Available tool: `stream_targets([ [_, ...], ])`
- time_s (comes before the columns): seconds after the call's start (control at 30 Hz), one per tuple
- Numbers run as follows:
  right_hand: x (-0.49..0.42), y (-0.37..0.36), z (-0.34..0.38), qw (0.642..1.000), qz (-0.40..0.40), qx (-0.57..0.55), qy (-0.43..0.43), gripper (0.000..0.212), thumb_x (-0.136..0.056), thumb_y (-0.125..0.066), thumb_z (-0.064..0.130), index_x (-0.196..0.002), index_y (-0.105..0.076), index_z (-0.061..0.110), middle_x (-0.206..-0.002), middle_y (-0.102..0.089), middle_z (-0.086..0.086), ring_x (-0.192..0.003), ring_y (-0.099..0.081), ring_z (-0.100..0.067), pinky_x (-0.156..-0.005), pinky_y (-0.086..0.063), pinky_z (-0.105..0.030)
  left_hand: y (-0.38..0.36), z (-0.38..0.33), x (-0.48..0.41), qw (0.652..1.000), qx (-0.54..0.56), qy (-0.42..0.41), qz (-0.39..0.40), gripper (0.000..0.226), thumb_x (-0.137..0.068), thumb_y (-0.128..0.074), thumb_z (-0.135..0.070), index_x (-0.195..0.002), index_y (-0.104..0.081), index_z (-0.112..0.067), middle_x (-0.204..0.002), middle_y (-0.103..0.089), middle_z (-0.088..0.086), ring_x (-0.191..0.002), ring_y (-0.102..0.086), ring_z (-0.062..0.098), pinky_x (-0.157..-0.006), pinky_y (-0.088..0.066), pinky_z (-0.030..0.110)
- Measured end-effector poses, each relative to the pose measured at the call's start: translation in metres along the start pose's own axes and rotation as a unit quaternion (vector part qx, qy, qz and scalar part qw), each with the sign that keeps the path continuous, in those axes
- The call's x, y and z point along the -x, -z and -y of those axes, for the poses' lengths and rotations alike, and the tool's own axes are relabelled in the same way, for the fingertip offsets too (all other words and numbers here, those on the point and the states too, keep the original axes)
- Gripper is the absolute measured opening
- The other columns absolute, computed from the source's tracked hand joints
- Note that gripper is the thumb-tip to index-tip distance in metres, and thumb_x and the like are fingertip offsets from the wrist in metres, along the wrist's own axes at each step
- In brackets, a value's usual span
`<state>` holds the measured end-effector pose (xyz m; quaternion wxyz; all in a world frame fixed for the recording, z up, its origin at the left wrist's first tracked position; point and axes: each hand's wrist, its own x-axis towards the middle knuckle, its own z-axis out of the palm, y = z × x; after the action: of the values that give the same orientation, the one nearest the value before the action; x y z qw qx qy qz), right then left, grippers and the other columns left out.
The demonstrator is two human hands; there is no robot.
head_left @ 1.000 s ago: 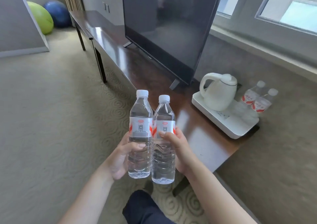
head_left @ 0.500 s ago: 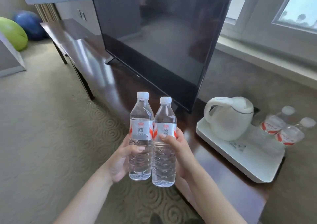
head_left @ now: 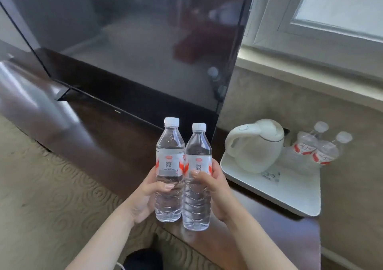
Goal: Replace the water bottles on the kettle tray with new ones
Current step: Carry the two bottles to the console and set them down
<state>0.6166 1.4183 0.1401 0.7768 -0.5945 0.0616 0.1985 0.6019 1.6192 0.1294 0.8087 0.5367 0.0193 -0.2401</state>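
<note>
From my feed I've got a big black TV (head_left: 132, 42) with its screen off standing on a glossy dark wood desk (head_left: 99, 124), beige swirl-pattern carpet (head_left: 41, 187) down on the left, and a white-framed window (head_left: 331, 11) over a pale sill (head_left: 300, 62) up top right.

A large dark television (head_left: 132, 42) fills the upper left and centre of the frame, standing on a long dark glossy wooden console (head_left: 87, 124). At lower left lies beige carpet (head_left: 41, 197) with a swirl pattern. At upper right, daylight enters a white-framed window (head_left: 331, 17) above a textured beige wall (head_left: 290, 95).
</note>
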Motion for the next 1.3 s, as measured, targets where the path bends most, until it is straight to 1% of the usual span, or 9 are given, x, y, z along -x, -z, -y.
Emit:
stream_targets([
  [0.23, -0.044, -0.012, -0.009, 0.995, -0.095, -0.001, 0.030, 0.075, -0.064, -0.086, 0.015, -0.129, -0.050, 0.024, -0.119, -0.071, -0.009, -0.109, -0.069, -0.023, -0.084, -0.056, -0.029, 0.060, -0.035, -0.074, 0.988, -0.132, 0.054, 0.067, 0.075, -0.060, -0.082, -0.022, -0.130, -0.053, -0.025, -0.127, -0.065, 0.012, -0.121, -0.059, 0.031, -0.105, -0.042, 0.049],
  [0.33, -0.064, -0.018, -0.016, 0.991, -0.126, -0.004, 0.031, 0.077, -0.063, -0.085, 0.003, -0.130, -0.049, 0.020, -0.121, -0.069, -0.013, -0.109, -0.069, -0.026, -0.084, -0.056, -0.031, 0.084, -0.048, -0.102, 0.974, -0.194, 0.071, 0.090, 0.075, -0.057, -0.086, -0.023, -0.125, -0.055, -0.028, -0.123, -0.069, 0.005, -0.119, -0.061, 0.025, -0.102, -0.045, 0.043],
  [0.5, -0.089, -0.030, -0.027, 0.984, -0.176, 0.022, 0.025, 0.082, -0.061, -0.082, -0.012, -0.128, -0.045, 0.016, -0.119, -0.065, -0.009, -0.103, -0.068, -0.016, -0.078, -0.056, -0.025, 0.111, -0.057, -0.134, 0.946, -0.283, 0.080, 0.139, 0.074, -0.065, -0.085, -0.014, -0.128, -0.050, -0.032, -0.123, -0.067, -0.005, -0.118, -0.060, 0.013, -0.103, -0.046, 0.039],
  [0.57, -0.095, -0.034, -0.033, 0.981, -0.191, 0.037, 0.021, 0.080, -0.064, -0.079, -0.019, -0.127, -0.043, 0.014, -0.121, -0.063, -0.011, -0.105, -0.066, -0.018, -0.081, -0.056, -0.027, 0.118, -0.053, -0.142, 0.941, -0.294, 0.084, 0.146, 0.074, -0.069, -0.082, -0.004, -0.128, -0.048, -0.033, -0.123, -0.067, -0.005, -0.118, -0.059, 0.012, -0.104, -0.046, 0.040],
  [0.67, -0.103, -0.037, -0.037, 0.975, -0.216, 0.037, 0.025, 0.078, -0.065, -0.074, -0.026, -0.124, -0.043, 0.015, -0.121, -0.060, -0.014, -0.107, -0.063, -0.023, -0.087, -0.056, -0.036, 0.126, -0.049, -0.152, 0.932, -0.311, 0.087, 0.167, 0.080, -0.065, -0.083, -0.006, -0.129, -0.045, -0.035, -0.124, -0.065, -0.003, -0.118, -0.059, 0.017, -0.099, -0.050, 0.040],
  [0.77, -0.107, -0.038, -0.039, 0.972, -0.227, 0.051, 0.029, 0.077, -0.064, -0.073, -0.026, -0.120, -0.044, 0.020, -0.116, -0.060, -0.008, -0.102, -0.065, -0.017, -0.086, -0.057, -0.031, 0.130, -0.044, -0.158, 0.931, -0.309, 0.084, 0.177, 0.087, -0.061, -0.086, -0.003, -0.129, -0.044, -0.037, -0.120, -0.066, -0.003, -0.115, -0.062, 0.019, -0.085, -0.057, 0.032],
  [1.0, -0.099, -0.042, -0.046, 0.972, -0.217, 0.081, 0.028, 0.076, -0.064, -0.078, -0.014, -0.119, -0.042, 0.024, -0.121, -0.056, -0.008, -0.111, -0.061, -0.020, -0.093, -0.056, -0.042, 0.132, -0.038, -0.164, 0.923, -0.332, 0.083, 0.178, 0.082, -0.060, -0.088, -0.006, -0.127, -0.046, -0.029, -0.121, -0.063, 0.005, -0.119, -0.057, 0.030, -0.100, -0.050, 0.054],
  [1.1, -0.095, -0.043, -0.051, 0.974, -0.205, 0.089, 0.023, 0.077, -0.063, -0.080, -0.008, -0.119, -0.042, 0.029, -0.113, -0.059, 0.001, -0.100, -0.065, -0.005, -0.077, -0.058, -0.029, 0.130, -0.038, -0.164, 0.919, -0.341, 0.077, 0.184, 0.085, -0.056, -0.088, -0.016, -0.127, -0.046, -0.034, -0.121, -0.063, 0.001, -0.121, -0.056, 0.027, -0.102, -0.048, 0.051],
  [1.3, -0.101, -0.045, -0.053, 0.965, -0.240, 0.104, 0.036, 0.079, -0.063, -0.079, -0.008, -0.121, -0.043, 0.030, -0.112, -0.061, 0.003, -0.102, -0.065, -0.005, -0.080, -0.055, -0.025, 0.128, -0.038, -0.164, 0.912, -0.360, 0.074, 0.180, 0.089, -0.058, -0.087, -0.014, -0.131, -0.041, -0.034, -0.123, -0.062, -0.001, -0.119, -0.058, 0.024, -0.104, -0.047, 0.050],
])
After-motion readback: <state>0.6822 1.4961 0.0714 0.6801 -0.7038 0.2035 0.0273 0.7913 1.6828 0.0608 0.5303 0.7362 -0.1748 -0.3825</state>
